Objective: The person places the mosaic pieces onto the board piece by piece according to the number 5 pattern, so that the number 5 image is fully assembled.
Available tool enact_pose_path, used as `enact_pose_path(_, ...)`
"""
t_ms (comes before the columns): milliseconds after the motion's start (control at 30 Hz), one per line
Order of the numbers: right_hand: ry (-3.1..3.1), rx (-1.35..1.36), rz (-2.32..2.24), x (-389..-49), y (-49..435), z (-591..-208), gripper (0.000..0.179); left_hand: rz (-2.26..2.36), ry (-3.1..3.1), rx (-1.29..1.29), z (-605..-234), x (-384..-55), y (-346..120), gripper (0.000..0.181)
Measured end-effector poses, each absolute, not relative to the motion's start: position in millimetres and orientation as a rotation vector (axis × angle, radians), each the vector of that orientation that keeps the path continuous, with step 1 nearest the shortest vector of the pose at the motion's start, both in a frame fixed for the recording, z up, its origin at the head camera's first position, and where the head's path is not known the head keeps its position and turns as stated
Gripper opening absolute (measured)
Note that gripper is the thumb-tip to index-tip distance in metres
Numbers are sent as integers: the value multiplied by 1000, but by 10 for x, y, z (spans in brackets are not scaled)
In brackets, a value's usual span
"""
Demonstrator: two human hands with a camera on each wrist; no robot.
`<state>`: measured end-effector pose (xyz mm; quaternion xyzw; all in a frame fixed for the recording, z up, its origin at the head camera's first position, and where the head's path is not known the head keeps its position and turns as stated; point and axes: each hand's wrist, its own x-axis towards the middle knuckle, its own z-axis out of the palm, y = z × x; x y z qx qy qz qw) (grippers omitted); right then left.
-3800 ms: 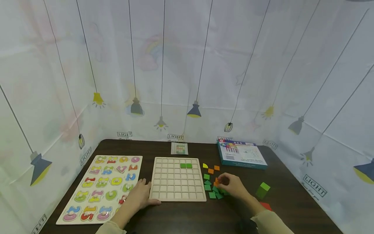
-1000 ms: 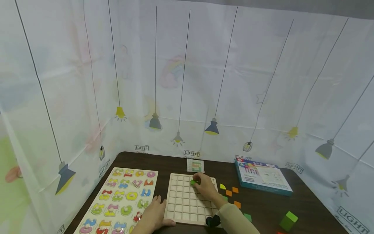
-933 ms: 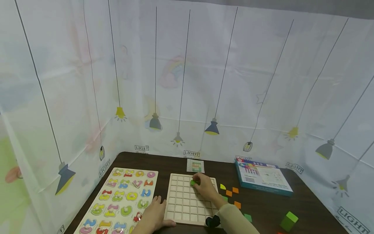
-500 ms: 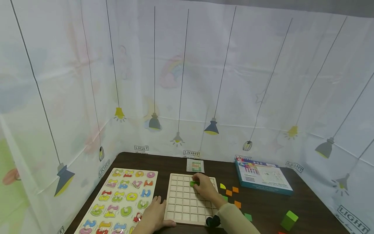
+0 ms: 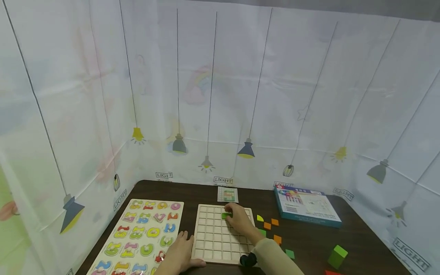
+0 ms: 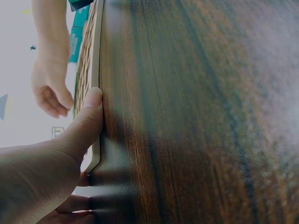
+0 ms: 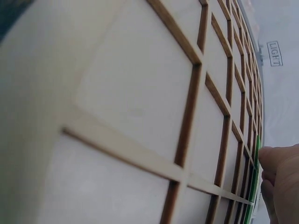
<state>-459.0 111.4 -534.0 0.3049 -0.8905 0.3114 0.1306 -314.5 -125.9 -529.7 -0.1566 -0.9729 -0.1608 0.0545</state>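
My left hand (image 5: 179, 253) steadies the near-left corner of the wooden grid board (image 5: 214, 244). Its thumb lies along the front rim, as the left wrist view shows, and its fingers reach beside the left side. Over the board's far rows, my right hand (image 5: 239, 220) has curled fingertips at a green tile (image 5: 225, 215). In the right wrist view, green tiles (image 7: 254, 179) lie in the far cells under the fingertips. The hand partly hides the tile, and the other cells beneath the hand and forearm are covered. Most visible cells hold nothing.
Loose orange tiles (image 5: 267, 225), a yellow piece (image 5: 260, 218) and green tiles (image 5: 290, 254) lie right of the board. A number puzzle (image 5: 146, 249) stands left. Behind are a pattern card (image 5: 227, 194) and a flat box (image 5: 306, 206). A green block (image 5: 338, 256) sits far right.
My right hand has gone from the loose tiles to the board's far rows. The green tile at its fingertips looked tilted a second ago and now lies flatter. My left hand stays at the corner.
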Motion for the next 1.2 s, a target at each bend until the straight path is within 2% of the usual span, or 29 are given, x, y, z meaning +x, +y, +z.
enact_pose_path(267,-2580,822,1023,-4515,1169,-5321,26,-526,-2976,-485,-5271,-3120,-1239,93)
enact_pose_path(633,-2543,753,1200,-4311,1498,-5128,20,-512,-2974,-513,-5259,-3118,-1223,95)
enact_pose_path(1000,-2571,639,1136,-4279,1901,-5036,17,-537,-2995,-484,-5240,-3098,-1306,94)
enact_pose_path(1200,-2659,621,1082,-4145,2179,-5093,13,-539,-3022,-494,-5236,-3094,-1259,93)
